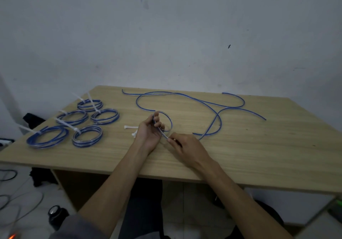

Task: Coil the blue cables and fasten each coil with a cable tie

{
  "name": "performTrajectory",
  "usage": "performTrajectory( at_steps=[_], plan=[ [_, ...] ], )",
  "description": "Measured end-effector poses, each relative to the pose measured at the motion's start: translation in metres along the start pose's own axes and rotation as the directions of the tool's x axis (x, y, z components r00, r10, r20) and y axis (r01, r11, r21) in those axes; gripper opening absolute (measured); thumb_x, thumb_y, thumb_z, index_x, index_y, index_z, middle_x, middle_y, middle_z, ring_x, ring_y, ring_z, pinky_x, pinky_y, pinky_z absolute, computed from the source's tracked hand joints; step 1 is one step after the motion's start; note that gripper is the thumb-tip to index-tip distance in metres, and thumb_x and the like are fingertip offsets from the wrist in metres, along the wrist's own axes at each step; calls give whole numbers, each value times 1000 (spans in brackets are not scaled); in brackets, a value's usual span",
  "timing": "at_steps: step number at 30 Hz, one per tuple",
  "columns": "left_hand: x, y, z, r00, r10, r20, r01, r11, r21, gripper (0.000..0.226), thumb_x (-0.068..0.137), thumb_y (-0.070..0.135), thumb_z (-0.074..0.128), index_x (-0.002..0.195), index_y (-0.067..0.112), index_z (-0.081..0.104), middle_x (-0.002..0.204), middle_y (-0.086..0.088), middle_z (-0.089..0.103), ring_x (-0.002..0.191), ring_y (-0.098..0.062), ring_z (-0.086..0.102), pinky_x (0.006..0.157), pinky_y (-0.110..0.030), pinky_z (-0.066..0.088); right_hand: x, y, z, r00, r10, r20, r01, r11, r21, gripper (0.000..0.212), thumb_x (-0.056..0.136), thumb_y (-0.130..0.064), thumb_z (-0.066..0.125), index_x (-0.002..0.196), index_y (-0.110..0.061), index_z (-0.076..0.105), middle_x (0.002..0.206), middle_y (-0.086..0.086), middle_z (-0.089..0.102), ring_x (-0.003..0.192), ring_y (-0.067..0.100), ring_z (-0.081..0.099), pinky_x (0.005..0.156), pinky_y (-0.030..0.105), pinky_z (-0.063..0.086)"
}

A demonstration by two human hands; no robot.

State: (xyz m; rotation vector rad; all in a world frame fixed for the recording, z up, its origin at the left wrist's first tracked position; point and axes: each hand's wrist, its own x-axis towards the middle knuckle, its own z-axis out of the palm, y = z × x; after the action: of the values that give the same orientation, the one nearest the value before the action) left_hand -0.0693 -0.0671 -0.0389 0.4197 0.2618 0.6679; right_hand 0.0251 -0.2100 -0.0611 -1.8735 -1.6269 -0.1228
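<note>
At frame centre the left hand (150, 128) gripped a first loop (165, 121) of blue cable; the right hand (182, 143) pinched its run. Five tied coils (84, 138) lay left; two loose cables (212, 107) and spare ties (130, 127) remained.

Dim, flat, bluish indoor light is falling evenly across the scene, casting only faint shadows. Wide-angle distortion is bending the table (259, 164) edges. Corners are darkening, and fine detail is looking soft, perhaps slightly motion-blurred.

Bare forearms, grey sleeve (74, 227) on L arm.
</note>
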Motion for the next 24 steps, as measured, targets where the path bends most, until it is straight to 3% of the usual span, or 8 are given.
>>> performTrajectory(
  at_steps=[4, 7, 9, 12, 15, 19, 21, 24],
  plan=[
    [-3, 9, -2, 994, -21, 105, 25, 999, -41, 24, 99, 19, 46, 80, 11, 58, 52, 8, 29, 39, -7, 25, 43, -18, 27, -2, 7, -2, 999, -36, 33, 39, 996, -78, 21, 102, -38, 49, 97, -22, 62, 86, -7, 65, 74, 10, 56, 69, 28, 40],
    [-5, 32, 2, 984, 6, 179, -6, 1000, 2, 35, 102, 20, 40, 73, 13, 59, 52, 8, 29, 39, -7, 26, 43, -17, 29, 1, 20, -15, 997, -23, 75, 36, 982, -184, 28, 105, -38, 40, 104, -21, 63, 95, -4, 66, 86, 16, 58, 87, 36, 42],
    [-10, 50, 9, 973, 17, 229, -32, 997, 65, 31, 101, 20, 41, 75, 14, 57, 51, 8, 30, 39, -6, 28, 44, -17, 32, 10, 29, -29, 988, 0, 152, 51, 943, -330, 36, 107, -42, 34, 111, -21, 63, 103, -2, 68, 96, 21, 60, 95, 40, 39],
    [-21, 62, 25, 965, 14, 263, -77, 970, 230, 21, 99, 22, 43, 82, 16, 53, 53, 9, 33, 42, -5, 31, 48, -17, 34, 29, 37, -56, 973, 49, 224, 75, 856, -511, 45, 107, -48, 28, 116, -21, 62, 105, 2, 70, 101, 24, 62, 93, 40, 38],
    [-28, 50, 40, 974, 17, 228, -110, 909, 401, 27, 105, 25, 38, 85, 14, 54, 54, 6, 35, 43, -7, 34, 49, -19, 38, 46, 34, -84, 973, 28, 230, 122, 781, -612, 46, 107, -49, 27, 103, -19, 61, 90, 3, 67, 89, 27, 62, 81, 38, 36],
    [-28, 30, 53, 970, 42, 238, -136, 909, 394, 33, 107, 28, 35, 84, 13, 52, 52, 7, 31, 40, -6, 29, 45, -19, 33, 59, 24, -101, 963, 21, 270, 146, 800, -582, 41, 107, -49, 33, 80, -20, 47, 67, -6, 46, 68, 24, 43, 73, 37, 32],
    [-26, 28, 56, 966, 73, 250, -166, 912, 376, 35, 107, 31, 35, 80, 15, 50, 49, 9, 26, 38, -4, 23, 42, -19, 25, 58, 28, -103, 963, 40, 266, 109, 845, -524, 42, 106, -50, 35, 80, -21, 49, 68, -5, 47, 68, 22, 41, 72, 37, 30],
    [-26, 28, 59, 965, 141, 223, -230, 863, 451, 39, 107, 33, 38, 74, 15, 49, 46, 9, 22, 36, -4, 18, 41, -19, 20, 51, 37, -105, 963, 61, 261, 76, 871, -485, 45, 106, -51, 32, 91, -18, 59, 72, -5, 54, 68, 21, 46, 84, 39, 39]
  ],
)
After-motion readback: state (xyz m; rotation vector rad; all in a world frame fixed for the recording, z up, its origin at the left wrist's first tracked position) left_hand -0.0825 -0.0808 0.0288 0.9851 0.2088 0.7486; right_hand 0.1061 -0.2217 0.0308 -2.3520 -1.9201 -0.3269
